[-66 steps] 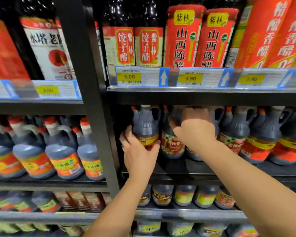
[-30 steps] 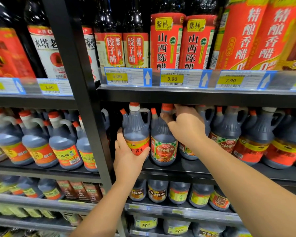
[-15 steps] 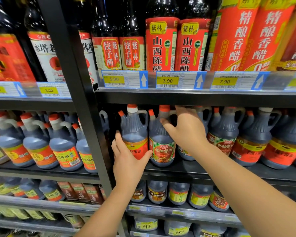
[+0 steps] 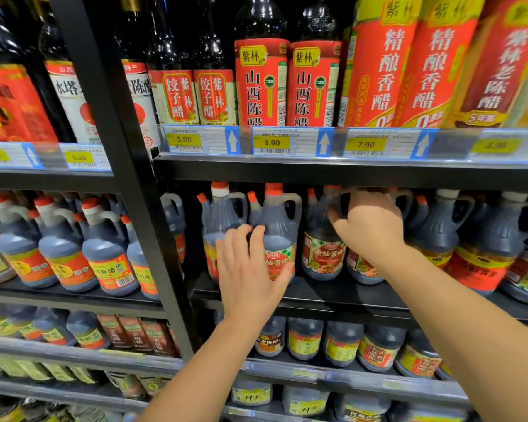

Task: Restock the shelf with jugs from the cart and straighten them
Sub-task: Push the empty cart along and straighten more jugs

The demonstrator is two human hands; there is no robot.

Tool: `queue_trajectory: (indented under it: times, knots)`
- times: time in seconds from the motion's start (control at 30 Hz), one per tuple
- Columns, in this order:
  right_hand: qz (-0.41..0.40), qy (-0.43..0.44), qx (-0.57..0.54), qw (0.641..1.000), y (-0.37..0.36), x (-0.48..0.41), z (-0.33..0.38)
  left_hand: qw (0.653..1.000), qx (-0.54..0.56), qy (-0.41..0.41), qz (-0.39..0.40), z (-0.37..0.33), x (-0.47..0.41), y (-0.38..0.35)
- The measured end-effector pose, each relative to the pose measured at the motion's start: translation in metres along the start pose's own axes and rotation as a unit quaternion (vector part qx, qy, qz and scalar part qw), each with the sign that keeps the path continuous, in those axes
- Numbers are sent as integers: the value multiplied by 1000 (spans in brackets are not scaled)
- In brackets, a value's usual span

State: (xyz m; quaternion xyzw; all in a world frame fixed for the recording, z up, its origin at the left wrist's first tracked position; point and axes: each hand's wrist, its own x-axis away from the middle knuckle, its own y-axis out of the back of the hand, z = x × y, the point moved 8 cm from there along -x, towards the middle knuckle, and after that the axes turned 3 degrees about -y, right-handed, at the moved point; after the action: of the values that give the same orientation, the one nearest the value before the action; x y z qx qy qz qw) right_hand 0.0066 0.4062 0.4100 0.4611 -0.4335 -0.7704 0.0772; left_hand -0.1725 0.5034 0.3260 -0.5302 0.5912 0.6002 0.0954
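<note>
Dark soy sauce jugs with orange caps and side handles stand in a row on the black middle shelf (image 4: 342, 300). My left hand (image 4: 250, 269) lies with straight fingers on the front of the second jug (image 4: 279, 220), its fingertips reaching the gap beside the first jug (image 4: 223, 217). My right hand (image 4: 371, 226) is up at the neck of a jug (image 4: 360, 268) just right of the third jug (image 4: 322, 254). Its fingers curl over that jug's top, which it hides, and the hand is blurred.
More jugs (image 4: 439, 233) fill the shelf to the right, and vinegar jugs (image 4: 107, 254) stand in the left bay past a black upright post (image 4: 141, 208). The shelf above (image 4: 317, 173) hangs low over the caps and carries tall bottles (image 4: 261, 83). Smaller jugs sit below.
My left hand moved right from the first jug to the front of the second. My right hand left the second jug's neck and shifted right to the jug beyond the third.
</note>
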Motion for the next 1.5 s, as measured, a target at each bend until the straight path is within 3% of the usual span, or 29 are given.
queue_trajectory:
  times: [0.3, 0.7, 0.9, 1.2, 1.5]
  knots:
    - [62, 5, 56, 996, -29, -23, 9, 996, -70, 41, 21, -8, -5, -21]
    - [125, -22, 1, 992, -28, -14, 5, 997, -62, 41, 13, -5, -3, -24]
    - [60, -6, 8, 998, -12, -1, 9, 997, -71, 38, 4, -4, -2, -24]
    - [39, -35, 22, 998, -11, 6, 5, 998, -60, 35, 9, -5, -2, -25]
    - [9, -59, -42, 997, -4, 12, 4, 1000, -4, 23, -17, -19, 2, -14]
